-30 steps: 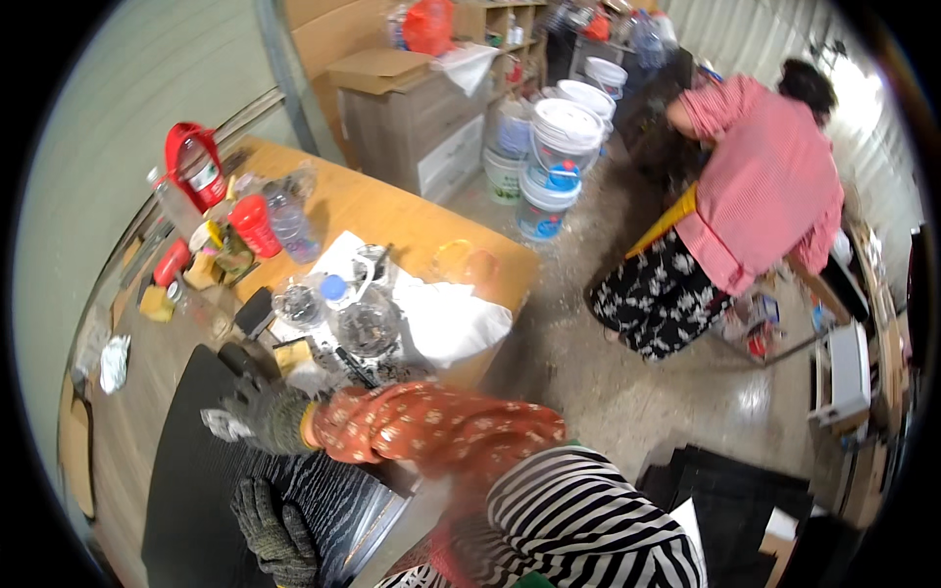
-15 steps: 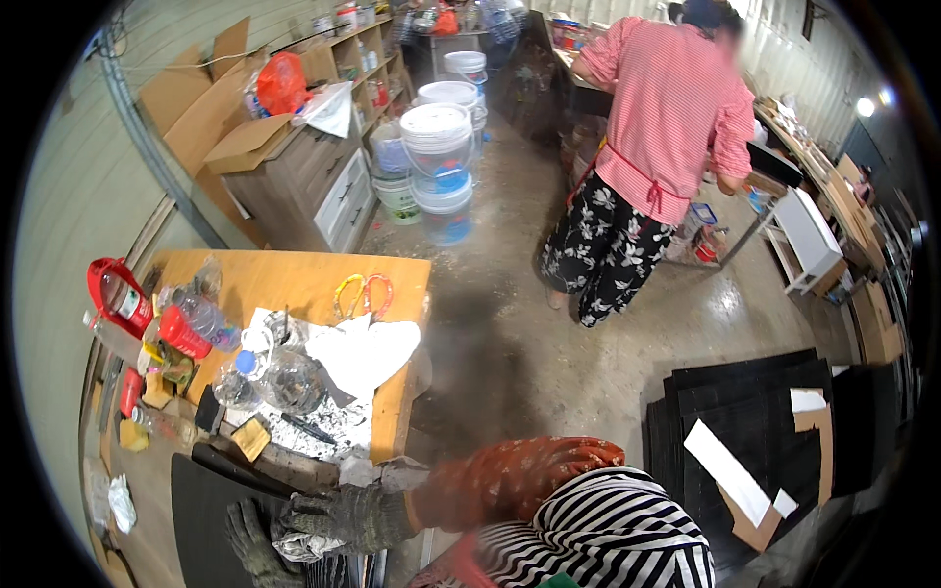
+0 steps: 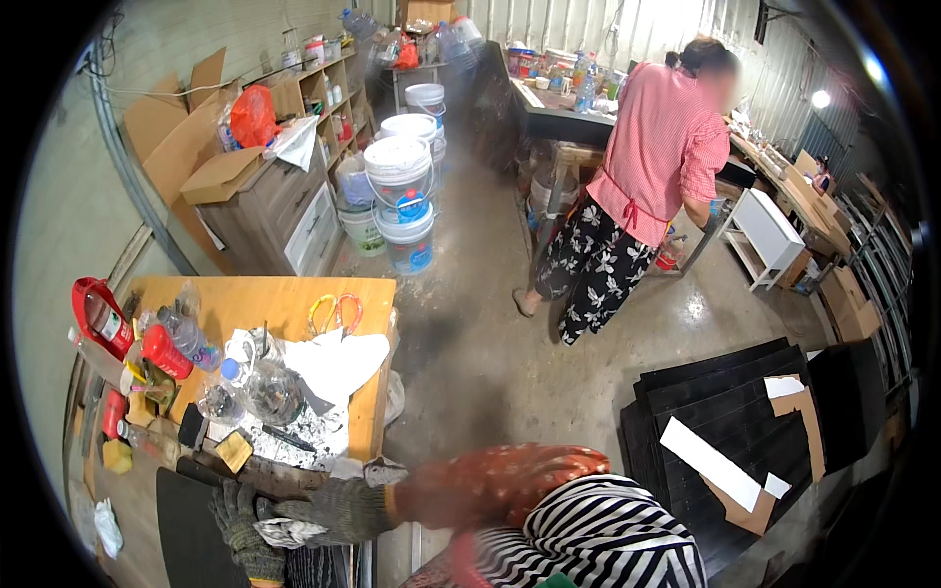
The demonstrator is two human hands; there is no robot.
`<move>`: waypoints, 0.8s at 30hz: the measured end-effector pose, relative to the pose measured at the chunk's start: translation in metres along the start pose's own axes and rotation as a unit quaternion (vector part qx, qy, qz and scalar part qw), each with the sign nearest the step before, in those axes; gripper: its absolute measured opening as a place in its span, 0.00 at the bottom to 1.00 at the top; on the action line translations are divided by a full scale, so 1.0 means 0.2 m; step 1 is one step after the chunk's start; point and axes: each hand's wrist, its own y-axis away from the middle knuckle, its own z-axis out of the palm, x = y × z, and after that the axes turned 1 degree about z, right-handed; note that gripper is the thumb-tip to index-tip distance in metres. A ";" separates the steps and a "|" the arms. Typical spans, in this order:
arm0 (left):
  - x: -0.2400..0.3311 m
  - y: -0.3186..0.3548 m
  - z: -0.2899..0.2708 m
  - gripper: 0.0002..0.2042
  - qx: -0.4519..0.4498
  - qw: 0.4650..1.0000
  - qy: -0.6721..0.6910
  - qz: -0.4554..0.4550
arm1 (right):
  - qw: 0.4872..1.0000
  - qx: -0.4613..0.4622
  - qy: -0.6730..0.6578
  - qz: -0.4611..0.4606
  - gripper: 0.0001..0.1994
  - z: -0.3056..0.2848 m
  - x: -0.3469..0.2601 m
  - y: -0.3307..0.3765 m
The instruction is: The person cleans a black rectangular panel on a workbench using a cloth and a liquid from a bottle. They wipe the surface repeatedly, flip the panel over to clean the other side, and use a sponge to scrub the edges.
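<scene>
— What are your hands on?

— Both are gloved. Your left hand (image 3: 240,524) and right hand (image 3: 328,510) sit close together, pinching a crumpled pale rag (image 3: 284,532) between them over a black panel (image 3: 191,524).

— Are your fingers closed on it?

— Your right fingers curl over the rag; your left grips its other end.

— What lies around them?

— Just beyond your hands is a wooden table (image 3: 284,304) with a clear bottle (image 3: 260,387), scissors (image 3: 333,312) and a red can (image 3: 165,351). Far beyond your right hand, a person (image 3: 637,186) stands at a bench.
</scene>
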 end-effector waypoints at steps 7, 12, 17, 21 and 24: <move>-0.10 0.03 0.04 0.19 -0.033 0.999 -0.041 -0.010 | 0.995 0.089 0.036 -0.004 0.36 0.12 0.04 0.00; 0.00 0.03 -0.07 0.21 0.023 1.000 -0.011 0.008 | 0.992 0.114 0.058 0.007 0.37 0.14 0.02 0.01; 0.10 0.01 -0.19 0.19 -0.024 0.999 0.031 0.016 | 0.988 0.148 0.011 -0.037 0.39 0.16 0.10 -0.06; 0.07 0.01 -0.19 0.22 -0.015 0.999 0.033 0.018 | 0.991 0.130 -0.005 0.022 0.37 0.16 0.04 0.04; 0.09 -0.01 -0.21 0.20 0.007 0.998 0.039 0.047 | 0.985 0.142 0.077 0.058 0.41 0.19 0.09 -0.04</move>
